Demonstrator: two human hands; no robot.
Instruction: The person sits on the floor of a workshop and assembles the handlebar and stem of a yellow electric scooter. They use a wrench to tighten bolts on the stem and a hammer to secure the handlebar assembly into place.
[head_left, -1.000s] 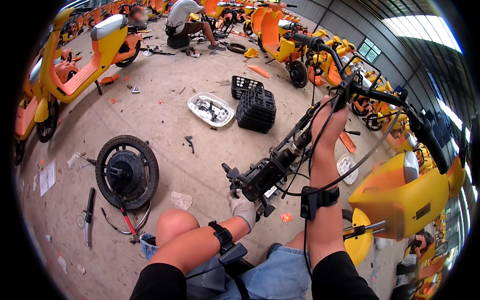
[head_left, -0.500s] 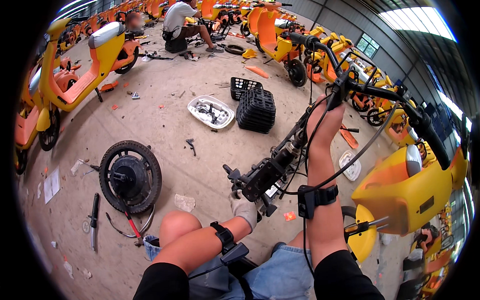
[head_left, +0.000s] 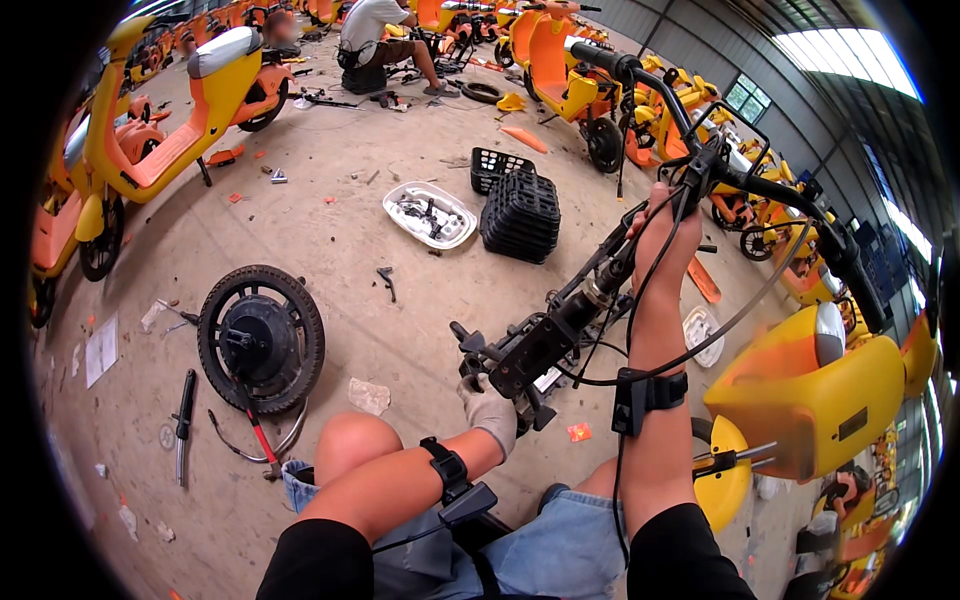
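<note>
A bare black scooter frame (head_left: 547, 348) leans diagonally in front of me, with its handlebar (head_left: 745, 183) at the upper right and loose cables along it. My left hand (head_left: 488, 410), in a pale glove, is closed around the frame's lower end; some of its fingers are hidden behind the metal. Higher up, my right hand (head_left: 665, 235) wraps the steering stem just below the handlebar, a cable running across it. On the floor to my left lies a wheel with a black hub (head_left: 262, 340). A red-handled hammer (head_left: 262, 440) is beside the tyre.
A shock absorber (head_left: 185, 425) lies at the left. Ahead are a white tray of small parts (head_left: 430, 215) and stacked black baskets (head_left: 521, 215). A yellow scooter body panel (head_left: 810, 400) stands close on the right. Another person (head_left: 375, 45) sits farther back among rows of scooters.
The handlebar and stem have shifted slightly right, and my right hand has moved with them. My left hand keeps its hold at the lower end. The view has turned a little.
</note>
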